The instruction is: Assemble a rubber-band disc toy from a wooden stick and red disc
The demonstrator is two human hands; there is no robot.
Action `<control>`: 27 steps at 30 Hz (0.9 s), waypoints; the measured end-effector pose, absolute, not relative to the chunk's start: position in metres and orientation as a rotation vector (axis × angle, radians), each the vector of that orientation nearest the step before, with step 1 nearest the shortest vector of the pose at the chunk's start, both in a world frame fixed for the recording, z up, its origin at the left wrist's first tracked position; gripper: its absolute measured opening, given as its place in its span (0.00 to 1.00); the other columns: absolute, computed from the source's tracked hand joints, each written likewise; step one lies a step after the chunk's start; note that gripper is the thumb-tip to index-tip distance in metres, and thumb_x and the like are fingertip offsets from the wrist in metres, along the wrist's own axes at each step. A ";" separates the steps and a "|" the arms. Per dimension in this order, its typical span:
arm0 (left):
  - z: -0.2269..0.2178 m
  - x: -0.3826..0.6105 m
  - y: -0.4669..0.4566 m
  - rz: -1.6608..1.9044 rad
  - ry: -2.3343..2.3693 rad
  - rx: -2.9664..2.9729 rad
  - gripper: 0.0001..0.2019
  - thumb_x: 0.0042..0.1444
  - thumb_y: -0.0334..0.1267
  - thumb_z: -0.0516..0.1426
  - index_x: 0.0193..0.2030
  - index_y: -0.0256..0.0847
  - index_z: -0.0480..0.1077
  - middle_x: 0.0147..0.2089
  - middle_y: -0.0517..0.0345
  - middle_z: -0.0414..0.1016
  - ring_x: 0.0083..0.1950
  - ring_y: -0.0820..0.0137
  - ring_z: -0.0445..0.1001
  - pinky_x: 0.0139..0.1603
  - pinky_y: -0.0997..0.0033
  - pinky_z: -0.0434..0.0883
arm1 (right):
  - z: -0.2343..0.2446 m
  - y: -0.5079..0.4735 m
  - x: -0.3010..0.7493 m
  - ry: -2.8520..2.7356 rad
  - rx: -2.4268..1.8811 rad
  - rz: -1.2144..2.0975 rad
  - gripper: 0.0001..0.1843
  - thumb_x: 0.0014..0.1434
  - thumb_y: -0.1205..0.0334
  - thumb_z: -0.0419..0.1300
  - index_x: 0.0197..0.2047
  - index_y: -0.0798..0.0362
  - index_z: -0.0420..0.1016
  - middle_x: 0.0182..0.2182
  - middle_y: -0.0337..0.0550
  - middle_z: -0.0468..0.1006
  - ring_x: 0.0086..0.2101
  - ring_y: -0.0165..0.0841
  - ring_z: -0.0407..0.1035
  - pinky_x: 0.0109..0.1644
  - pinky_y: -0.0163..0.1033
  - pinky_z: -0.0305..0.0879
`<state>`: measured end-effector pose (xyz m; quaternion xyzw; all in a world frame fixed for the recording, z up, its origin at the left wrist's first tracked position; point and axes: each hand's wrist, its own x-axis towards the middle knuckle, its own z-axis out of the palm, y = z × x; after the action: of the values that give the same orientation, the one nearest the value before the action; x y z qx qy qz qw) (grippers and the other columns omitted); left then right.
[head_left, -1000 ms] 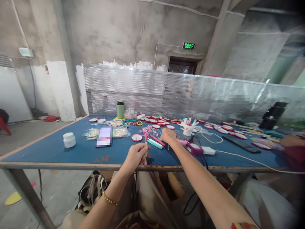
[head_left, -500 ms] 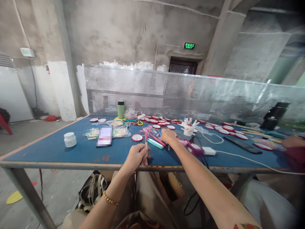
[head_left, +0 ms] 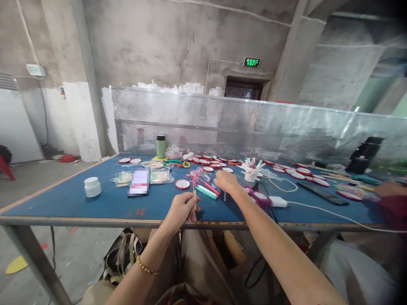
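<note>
Rough concrete wall and perforated metal screen (head_left: 165, 110) behind a blue-topped workbench (head_left: 60, 203), pretty cluttered. Got a thin wooden stick (head_left: 195, 199) pinched in the fingers of the left hand (head_left: 182, 206), near the front edge. Right hand (head_left: 226, 182) curled low over the bench, just beside some pens (head_left: 207, 192); can't tell about any grip, fingertips hidden.

Looks like mid-job, at a guess: loads of red-rimmed white discs (head_left: 205, 162) heaped toward the back, one lone disc (head_left: 182, 184) just beyond the left hand, none on the held stick. Plenty of bagged wooden sticks (head_left: 162, 176) left too, beside a lit phone (head_left: 139, 180).

Best elbow room to the left, around the white jar (head_left: 92, 187). Tighter to the right: purple gadget (head_left: 266, 202), white plug block (head_left: 278, 201), black phone (head_left: 322, 193), then a co-worker's hand (head_left: 389, 189).
</note>
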<state>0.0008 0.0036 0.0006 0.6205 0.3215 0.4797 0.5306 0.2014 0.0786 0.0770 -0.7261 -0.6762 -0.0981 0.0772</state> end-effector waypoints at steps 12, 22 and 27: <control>-0.004 0.002 0.007 1.173 0.780 1.494 0.11 0.55 0.42 0.53 0.36 0.35 0.68 0.26 0.61 0.73 0.16 0.77 0.69 0.14 0.79 0.62 | 0.068 0.078 0.195 -2.093 -1.845 -0.337 0.12 0.60 0.63 0.55 0.34 0.52 0.81 0.33 0.45 0.83 0.36 0.34 0.75 0.36 0.33 0.59; -0.006 0.004 0.008 1.171 0.783 1.492 0.11 0.55 0.42 0.53 0.36 0.35 0.68 0.25 0.62 0.73 0.15 0.77 0.68 0.13 0.80 0.59 | 0.066 0.081 0.213 -1.902 -1.698 -0.397 0.14 0.62 0.61 0.53 0.34 0.51 0.80 0.31 0.44 0.82 0.34 0.34 0.74 0.37 0.33 0.59; -0.003 0.003 0.006 1.174 0.803 1.504 0.11 0.55 0.42 0.52 0.36 0.35 0.67 0.25 0.62 0.73 0.15 0.77 0.68 0.13 0.80 0.59 | 0.062 0.079 0.222 -1.850 -1.543 -0.381 0.12 0.61 0.61 0.54 0.32 0.51 0.78 0.27 0.41 0.81 0.29 0.32 0.73 0.35 0.33 0.59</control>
<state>0.0028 0.0064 -0.0034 0.6247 0.3336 0.4878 0.5104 0.2219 0.0792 0.0616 -0.5941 -0.7120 -0.1468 0.3442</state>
